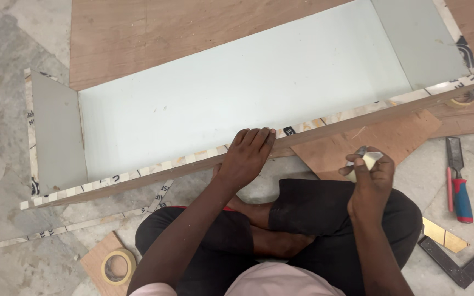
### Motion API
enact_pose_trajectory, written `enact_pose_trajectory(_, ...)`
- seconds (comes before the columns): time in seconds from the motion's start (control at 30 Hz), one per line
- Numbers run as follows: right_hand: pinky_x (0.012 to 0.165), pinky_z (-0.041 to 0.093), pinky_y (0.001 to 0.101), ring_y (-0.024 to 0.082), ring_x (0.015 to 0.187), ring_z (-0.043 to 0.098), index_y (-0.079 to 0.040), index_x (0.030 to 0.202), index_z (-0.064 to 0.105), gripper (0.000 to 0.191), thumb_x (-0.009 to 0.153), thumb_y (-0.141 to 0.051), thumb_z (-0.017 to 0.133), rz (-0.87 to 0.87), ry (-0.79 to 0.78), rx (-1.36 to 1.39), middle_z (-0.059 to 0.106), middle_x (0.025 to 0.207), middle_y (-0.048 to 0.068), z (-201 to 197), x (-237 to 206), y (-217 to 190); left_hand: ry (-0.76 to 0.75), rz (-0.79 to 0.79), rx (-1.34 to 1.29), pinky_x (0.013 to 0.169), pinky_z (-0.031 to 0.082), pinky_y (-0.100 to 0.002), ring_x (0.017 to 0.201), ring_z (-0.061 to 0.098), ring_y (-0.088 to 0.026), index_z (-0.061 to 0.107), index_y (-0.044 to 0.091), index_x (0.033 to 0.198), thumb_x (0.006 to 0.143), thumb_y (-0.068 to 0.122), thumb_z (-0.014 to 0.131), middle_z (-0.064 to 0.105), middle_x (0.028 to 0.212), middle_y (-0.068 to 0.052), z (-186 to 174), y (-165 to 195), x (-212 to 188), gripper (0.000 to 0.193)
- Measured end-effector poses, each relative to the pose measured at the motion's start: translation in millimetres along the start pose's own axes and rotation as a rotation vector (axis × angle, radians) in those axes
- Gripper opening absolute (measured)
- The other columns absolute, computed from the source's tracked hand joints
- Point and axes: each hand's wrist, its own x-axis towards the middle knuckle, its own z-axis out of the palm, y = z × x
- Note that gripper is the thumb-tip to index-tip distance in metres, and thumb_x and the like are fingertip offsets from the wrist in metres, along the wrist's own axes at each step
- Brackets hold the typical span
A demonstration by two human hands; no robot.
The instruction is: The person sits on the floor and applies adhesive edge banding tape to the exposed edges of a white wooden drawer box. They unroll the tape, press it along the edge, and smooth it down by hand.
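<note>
Your left hand lies flat, fingers spread, on the taped front edge of the pale panel box on the floor, while your right hand pinches a small pale strip, not yet applied.

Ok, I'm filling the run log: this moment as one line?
left hand: pressing panel edge | right hand: pinching pale strip | tape roll, chisel: on floor

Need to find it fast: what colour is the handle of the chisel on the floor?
Red and blue handle on the chisel, lying right of the right hand; the head view shows it.
</note>
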Motion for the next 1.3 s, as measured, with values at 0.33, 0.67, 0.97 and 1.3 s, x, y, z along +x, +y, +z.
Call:
enact_pose_trajectory(0.33, 0.077, 0.061, 0.0317, 0.018, 0.102, 0.068, -0.001, 0.129, 0.048, 0.028, 0.104, 0.002, 0.058, 0.058, 0.045, 0.109, 0.062, 0.118, 0.012, -30.0, 16.8, -4.9, -0.049, -0.302, -0.412, 0.081, 0.055, -0.038, 0.097, 0.063, -0.023, 0.076, 0.009, 0.114, 0.091, 0.018, 0.074, 0.069, 0.099, -0.006, 22.5, 24.2, 61.3, 0.025)
enact_pose_trajectory(0.67, 0.071, 0.056, 0.034, 0.02, 0.078, 0.066, -0.004, 0.124, 0.054, 0.023, 0.102, -0.001, 0.059, 0.271, 0.012, 0.219, 0.068, 0.1, 0.014, -33.9, 21.7, 2.6, -0.315, -0.553, -0.763, 0.061, 0.046, -0.035, 0.064, 0.057, -0.016, 0.062, 0.007, 0.078, 0.086, 0.027, 0.081, 0.06, 0.069, -0.002, 33.6, 15.9, 114.6, 0.029)
enact_pose_trajectory(0.97, 0.07, 0.056, 0.0309, 0.018, 0.077, 0.065, -0.002, 0.125, 0.054, 0.025, 0.1, -0.003, 0.058, 0.278, -0.062, 0.236, 0.069, 0.101, 0.014, -40.4, 9.1, 2.5, -0.122, -0.54, -0.684, 0.063, 0.049, -0.042, 0.073, 0.067, -0.023, 0.065, 0.012, 0.082, 0.084, 0.036, 0.078, 0.068, 0.076, -0.004, 72.6, 80.1, 183.0, 0.028)
enact_pose_trajectory(1.3, 0.073, 0.056, 0.029, 0.017, 0.077, 0.068, 0.001, 0.13, 0.055, 0.034, 0.1, -0.013, 0.064, 0.241, -0.225, 0.087, 0.072, 0.099, 0.015, -83.0, -8.9, 4.4, -0.154, -0.648, -0.46, 0.068, 0.05, -0.045, 0.077, 0.067, -0.028, 0.067, 0.008, 0.083, 0.087, 0.047, 0.076, 0.07, 0.081, -0.01, 86.1, 143.0, 232.1, 0.041)
